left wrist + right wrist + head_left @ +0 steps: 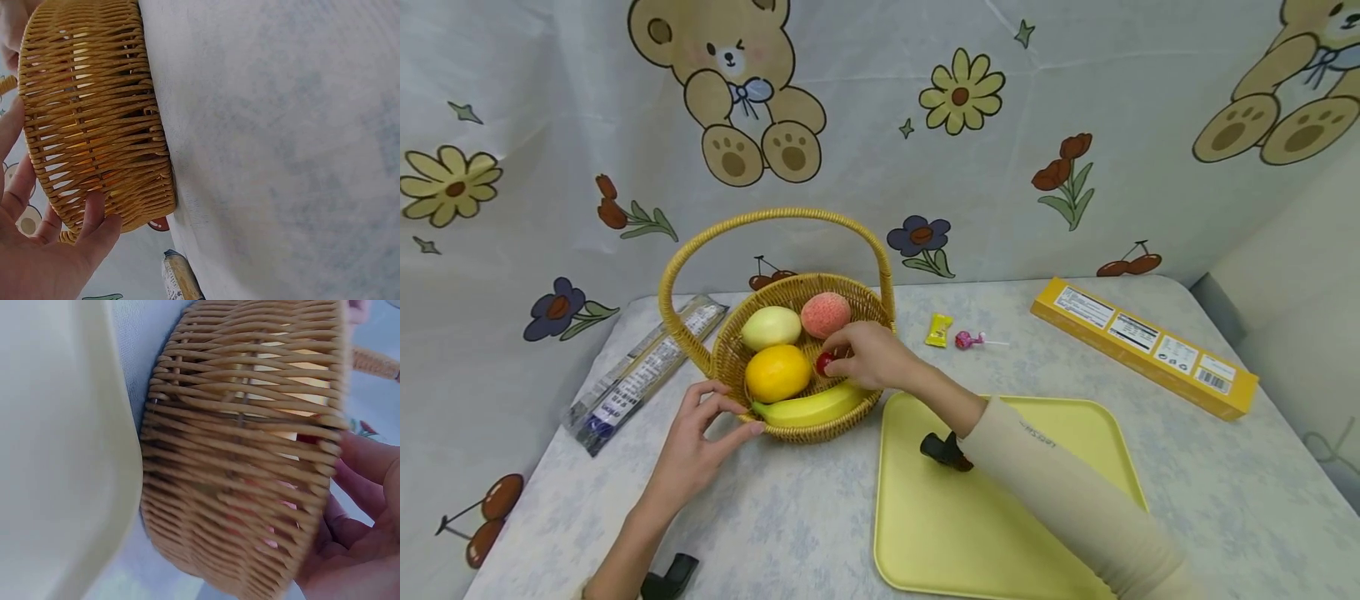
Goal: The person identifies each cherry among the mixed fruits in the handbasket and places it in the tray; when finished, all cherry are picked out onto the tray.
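Observation:
A yellow wicker basket (812, 433) with a tall arched handle stands on the table. My left hand (696, 442) holds its near-left rim; in the left wrist view the fingers (94, 215) lie against the woven side (100, 112). Inside the basket, my right hand (872, 357) pinches a small, shiny red round fruit (824, 363), partly covered by the fingers. Around it lie a banana (812, 407), a yellow lemon-like fruit (778, 373), a pale green-yellow fruit (771, 327) and a pink peach-like fruit (826, 315). In the right wrist view the wicker wall hides most contents.
To the basket's right, a pale yellow tray (1000, 525) lies under my right forearm. Behind it are a yellow-wrapped candy (938, 330) and a lollipop (966, 340). A long orange box (1142, 350) lies far right, and a long silvery packet (640, 375) left of the basket.

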The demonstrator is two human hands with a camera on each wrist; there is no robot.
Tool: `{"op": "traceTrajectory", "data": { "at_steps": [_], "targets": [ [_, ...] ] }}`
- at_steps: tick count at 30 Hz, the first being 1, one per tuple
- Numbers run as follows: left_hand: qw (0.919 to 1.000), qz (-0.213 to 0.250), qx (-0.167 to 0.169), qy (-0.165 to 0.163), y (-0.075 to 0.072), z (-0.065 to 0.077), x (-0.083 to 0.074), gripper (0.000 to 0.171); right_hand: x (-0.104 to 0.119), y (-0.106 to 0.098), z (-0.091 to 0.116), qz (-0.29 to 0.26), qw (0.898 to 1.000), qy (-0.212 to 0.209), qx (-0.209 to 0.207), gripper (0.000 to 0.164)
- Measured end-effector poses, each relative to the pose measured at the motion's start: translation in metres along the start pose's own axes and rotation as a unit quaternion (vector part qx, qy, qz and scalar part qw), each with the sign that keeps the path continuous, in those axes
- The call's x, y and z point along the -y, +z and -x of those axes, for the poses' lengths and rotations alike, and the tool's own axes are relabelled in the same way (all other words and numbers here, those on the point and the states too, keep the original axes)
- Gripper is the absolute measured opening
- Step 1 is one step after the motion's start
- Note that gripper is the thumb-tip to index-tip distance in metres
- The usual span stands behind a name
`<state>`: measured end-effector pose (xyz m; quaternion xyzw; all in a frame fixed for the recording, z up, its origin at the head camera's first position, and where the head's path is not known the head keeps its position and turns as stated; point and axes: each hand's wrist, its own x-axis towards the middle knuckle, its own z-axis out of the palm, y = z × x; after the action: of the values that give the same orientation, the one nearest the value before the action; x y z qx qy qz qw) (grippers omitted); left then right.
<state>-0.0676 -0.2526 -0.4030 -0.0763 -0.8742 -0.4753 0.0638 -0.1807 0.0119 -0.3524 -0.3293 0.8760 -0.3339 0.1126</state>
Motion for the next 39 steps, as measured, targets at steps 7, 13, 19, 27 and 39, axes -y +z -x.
{"op": "traceTrajectory", "data": {
  "at_steps": [7,13,19,27,39],
  "targets": [
    [1.0000,0.002,0.000,0.000,-0.001,0.000,0.000,0.016,-0.001,-0.017,0.040,-0.058,0.998,-0.013,-0.021,0.022],
    [1.0000,0.003,0.000,0.002,0.000,0.000,0.002,0.016,-0.015,-0.025,0.085,-0.069,0.997,-0.029,-0.036,0.022],
    [1.0000,-0.001,-0.003,0.000,0.000,0.001,0.002,0.017,-0.035,-0.035,0.129,-0.063,0.998,0.003,-0.020,0.022],
    [1.0000,0.000,-0.002,-0.005,0.000,0.001,0.001,0.017,-0.066,-0.047,0.181,-0.074,0.997,0.035,-0.014,0.019],
    [1.0000,0.000,-0.002,-0.008,0.000,0.002,0.002,0.017,-0.096,-0.049,0.218,-0.008,0.992,0.124,0.010,0.027]
  ]
}}
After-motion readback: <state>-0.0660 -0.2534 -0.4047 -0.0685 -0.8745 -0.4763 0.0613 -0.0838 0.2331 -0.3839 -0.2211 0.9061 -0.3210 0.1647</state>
